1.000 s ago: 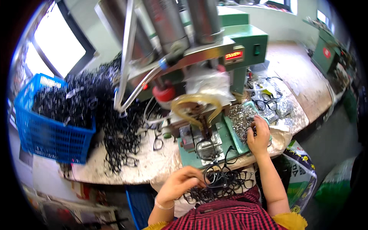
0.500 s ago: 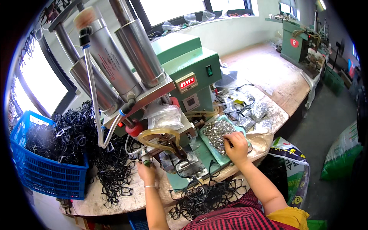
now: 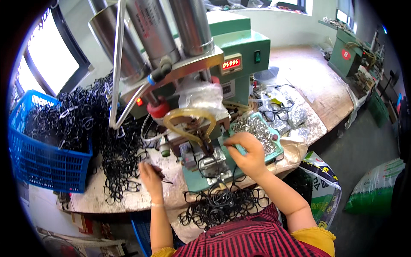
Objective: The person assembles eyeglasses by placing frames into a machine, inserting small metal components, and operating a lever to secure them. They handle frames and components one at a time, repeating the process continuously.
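Note:
My right hand (image 3: pixel 247 155) is pinched between the turquoise tray (image 3: pixel 280 151) and the machine's metal fixture (image 3: pixel 210 165); whatever its fingertips hold is too small to make out. Small shiny metal pieces (image 3: pixel 252 127) fill the tray. In front of the fixture, black eyeglass frames (image 3: pixel 222 206) lie in a heap against my apron. My left hand (image 3: pixel 150 179) hovers over the bench left of the fixture with curled fingers. Something dark and thin shows at its fingertips, but I cannot make it out. Near that hand is a green button (image 3: pixel 165 151) on the machine.
A green press (image 3: pixel 245 47) with large metal cylinders (image 3: pixel 195 32) towers over the fixture. To the left, a blue crate (image 3: pixel 51 165) brims with black eyeglass frames, and more spill across the bench (image 3: pixel 87 201). Clear plastic bags and frames lie behind the tray; sacks stand on the right.
My right hand has left the tray's metal pieces and moved left toward the fixture. My left hand has come off the green button and shifted left. The view has also shifted.

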{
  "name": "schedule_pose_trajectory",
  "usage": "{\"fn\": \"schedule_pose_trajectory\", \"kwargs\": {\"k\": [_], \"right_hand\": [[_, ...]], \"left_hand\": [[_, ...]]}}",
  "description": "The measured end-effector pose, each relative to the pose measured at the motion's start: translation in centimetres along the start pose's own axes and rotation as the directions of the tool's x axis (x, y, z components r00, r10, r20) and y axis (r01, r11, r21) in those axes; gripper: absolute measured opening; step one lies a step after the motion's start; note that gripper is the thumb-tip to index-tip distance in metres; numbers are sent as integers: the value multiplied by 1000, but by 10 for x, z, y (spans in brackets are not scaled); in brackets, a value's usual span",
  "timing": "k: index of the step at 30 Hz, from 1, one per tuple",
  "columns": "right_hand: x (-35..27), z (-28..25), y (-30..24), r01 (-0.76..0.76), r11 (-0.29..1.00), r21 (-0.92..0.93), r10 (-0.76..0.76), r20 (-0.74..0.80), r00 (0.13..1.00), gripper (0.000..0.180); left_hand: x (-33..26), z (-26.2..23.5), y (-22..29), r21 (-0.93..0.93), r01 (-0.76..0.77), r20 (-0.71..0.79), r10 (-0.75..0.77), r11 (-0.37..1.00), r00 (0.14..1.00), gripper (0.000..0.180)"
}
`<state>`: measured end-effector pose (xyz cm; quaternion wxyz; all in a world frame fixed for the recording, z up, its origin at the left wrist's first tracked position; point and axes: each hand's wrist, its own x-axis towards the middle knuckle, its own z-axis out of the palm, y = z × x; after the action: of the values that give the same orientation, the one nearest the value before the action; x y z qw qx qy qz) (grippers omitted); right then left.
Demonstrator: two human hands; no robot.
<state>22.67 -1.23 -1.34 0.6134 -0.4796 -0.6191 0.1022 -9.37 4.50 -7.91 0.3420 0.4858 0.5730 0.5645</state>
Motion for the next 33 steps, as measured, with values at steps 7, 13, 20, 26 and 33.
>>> {"fn": "schedule_pose_trajectory", "kwargs": {"k": [7,13,20,26,33], "right_hand": [[-15,39,-6,-278,890,360,303,-13,953,30],[-11,42,-17,-402,742,536,415,105,904,42],[-9,31,-40,-399,798,451,383,131,914,37],[-18,-21,63,-160,758,-633,250,56,967,24],[-37,-37,98,-111,788,-606,147,10,989,12]], "left_hand": [[-25,9,-27,-197,264,139,-239,944,961,12],[-39,13,85,-619,-282,93,425,733,901,9],[-67,42,125,-295,-763,351,808,575,473,14],[-64,67,105,-238,-865,520,810,442,270,20],[-58,63,111,-239,-870,549,799,432,246,21]]}}
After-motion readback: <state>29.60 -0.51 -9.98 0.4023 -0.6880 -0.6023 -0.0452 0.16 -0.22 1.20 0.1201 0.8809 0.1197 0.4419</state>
